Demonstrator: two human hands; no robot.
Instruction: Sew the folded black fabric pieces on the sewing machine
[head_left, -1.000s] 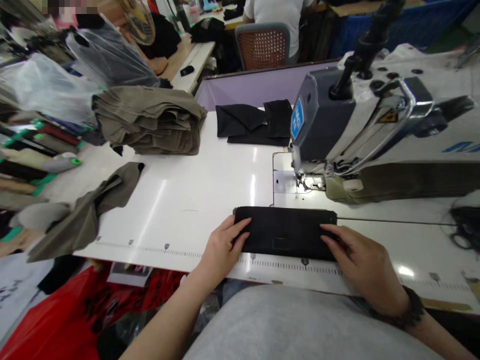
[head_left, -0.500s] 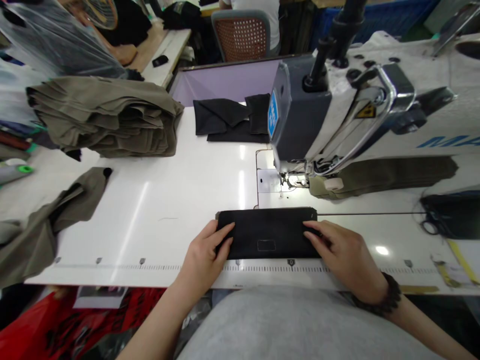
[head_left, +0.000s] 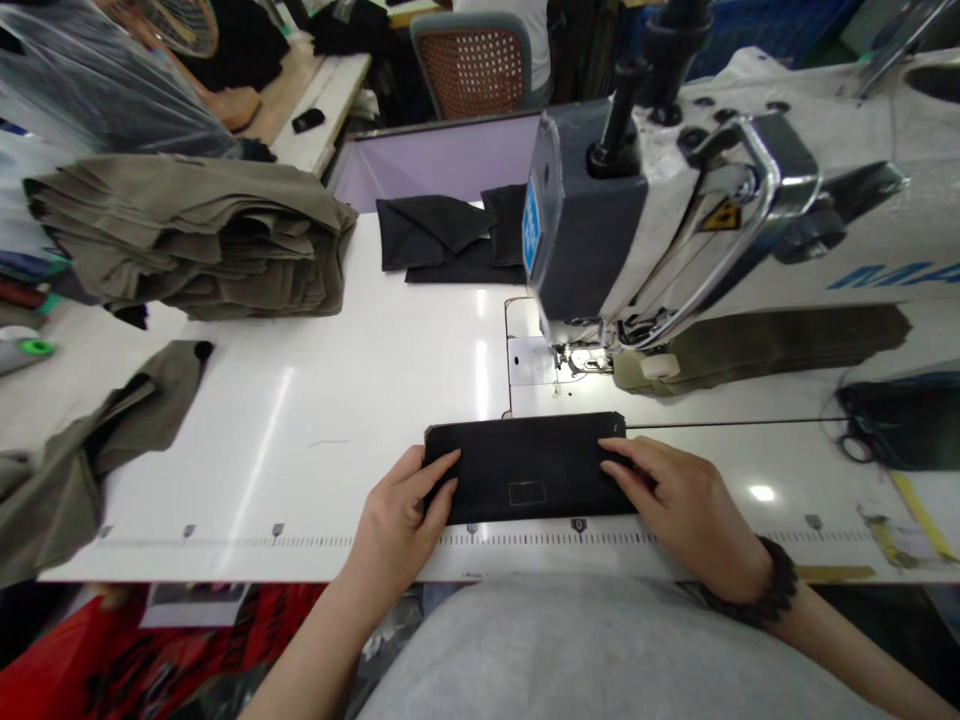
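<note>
A black fabric panel (head_left: 536, 465) with a small stitched or drawn rectangle lies flat near the front edge of the white sewing table (head_left: 375, 380). My left hand (head_left: 401, 515) pinches its left end between thumb and fingers. At the right end, my right hand (head_left: 686, 510) grips the panel the same way; a dark beaded bracelet is on that wrist. Just beyond the panel is the needle area of a sewing machine (head_left: 589, 220), with the presser foot (head_left: 589, 361) apart from the cloth.
Olive cloth stack (head_left: 202, 235) at back left, a loose olive piece (head_left: 142, 420) below it. Black pieces (head_left: 450, 235) lie behind the needle area. Olive strips (head_left: 780, 345) rest under the machine arm, a dark pouch (head_left: 907, 425) at right. A person sits beyond, by a chair (head_left: 474, 70).
The whole view has shifted slightly, so most things sit a little further left. Both hands keep their hold on the black panel, whose left end looks slightly lower.
</note>
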